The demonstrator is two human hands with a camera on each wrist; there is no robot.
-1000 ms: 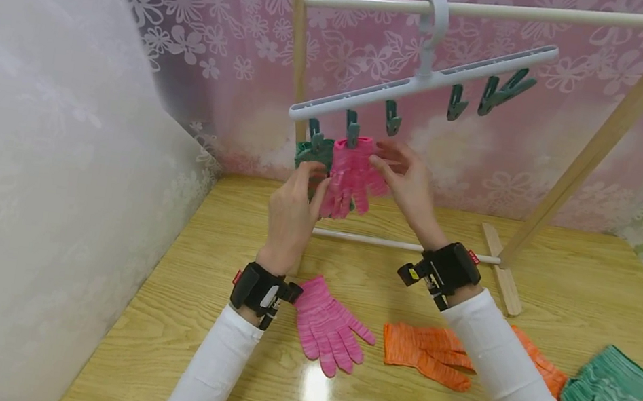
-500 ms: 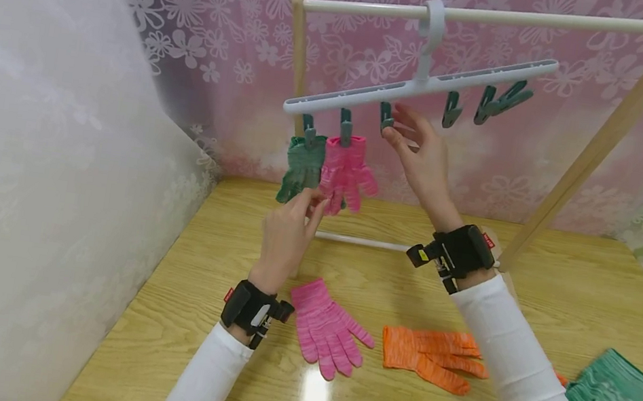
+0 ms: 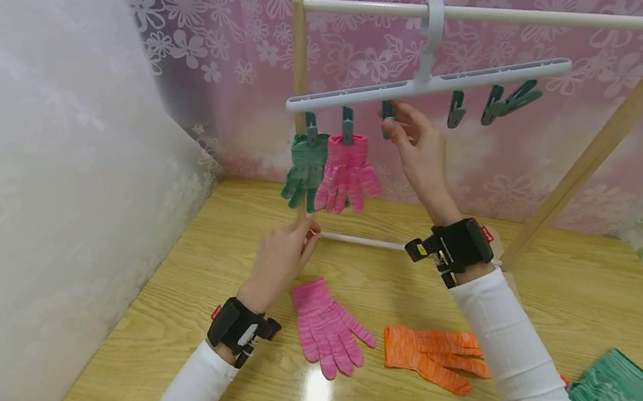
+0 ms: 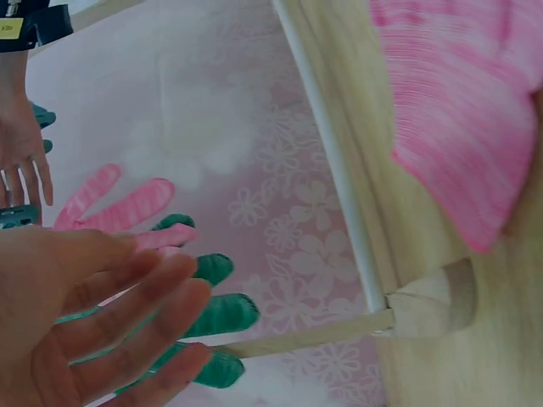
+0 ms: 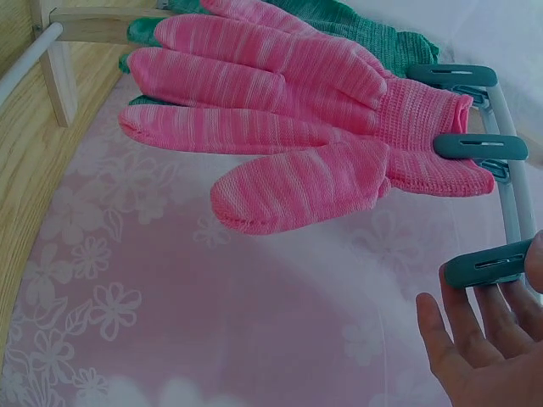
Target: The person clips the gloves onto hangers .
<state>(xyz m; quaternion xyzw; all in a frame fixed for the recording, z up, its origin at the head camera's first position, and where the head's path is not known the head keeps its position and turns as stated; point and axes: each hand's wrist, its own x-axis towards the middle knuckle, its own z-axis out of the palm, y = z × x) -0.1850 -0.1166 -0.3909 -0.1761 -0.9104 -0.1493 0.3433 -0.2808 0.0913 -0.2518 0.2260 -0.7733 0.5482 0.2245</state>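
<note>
My right hand (image 3: 424, 160) pinches a dark green clothespin (image 5: 488, 264), the third from the left on the grey clip hanger (image 3: 367, 95). To the left, a pink glove (image 3: 345, 175) hangs fingers down, its cuff caught in a clothespin (image 3: 347, 127). A green glove (image 3: 306, 161) hangs beside it from the leftmost clothespin (image 3: 311, 129), partly behind the pink one. Below these gloves is my left hand (image 3: 279, 256), its fingers relaxed and holding nothing. In the left wrist view, the hand (image 4: 110, 314) overlaps the hanging gloves.
A wood-framed rack with a white top rod (image 3: 539, 15) carries the hanger, which tilts down to the left. More clothespins (image 3: 456, 110) hang on its right half. On the table (image 3: 154, 335) lie a pink glove (image 3: 329, 332), an orange glove (image 3: 425, 358) and a green glove (image 3: 614, 399).
My right hand has moved from beside the hanging pink glove up to the third clothespin. My left hand has let go of the hanging gloves and dropped down toward the table.
</note>
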